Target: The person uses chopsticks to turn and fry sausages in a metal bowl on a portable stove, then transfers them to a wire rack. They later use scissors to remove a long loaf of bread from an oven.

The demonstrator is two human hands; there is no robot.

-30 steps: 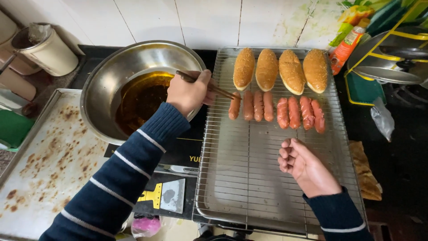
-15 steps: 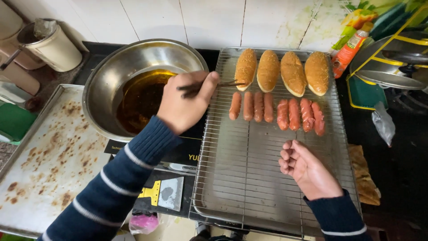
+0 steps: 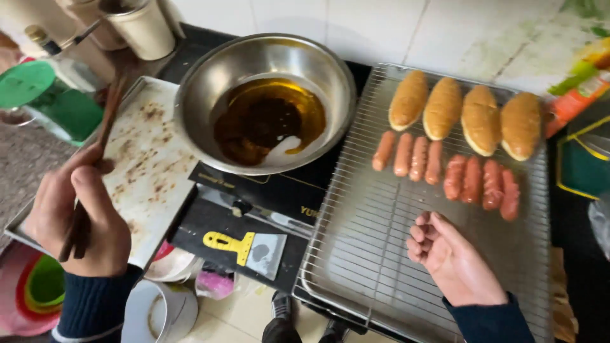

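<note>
Our left hand (image 3: 79,219) grips dark chopsticks (image 3: 95,165), pointing toward twelve o'clock over the stained tray (image 3: 159,146). Our right hand (image 3: 454,260) rests loosely curled, holding nothing, on the wire rack (image 3: 381,241). Sausages (image 3: 445,171) and buns (image 3: 464,114) lie at its twelve o'clock; the oil bowl (image 3: 267,95) sits at ten.

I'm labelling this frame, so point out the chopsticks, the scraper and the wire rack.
chopsticks (image 3: 109,111), head view, upper shafts above the left hand (image 3: 79,219)
scraper (image 3: 223,241), head view, yellow handle
wire rack (image 3: 375,254), head view, bare mesh
</note>
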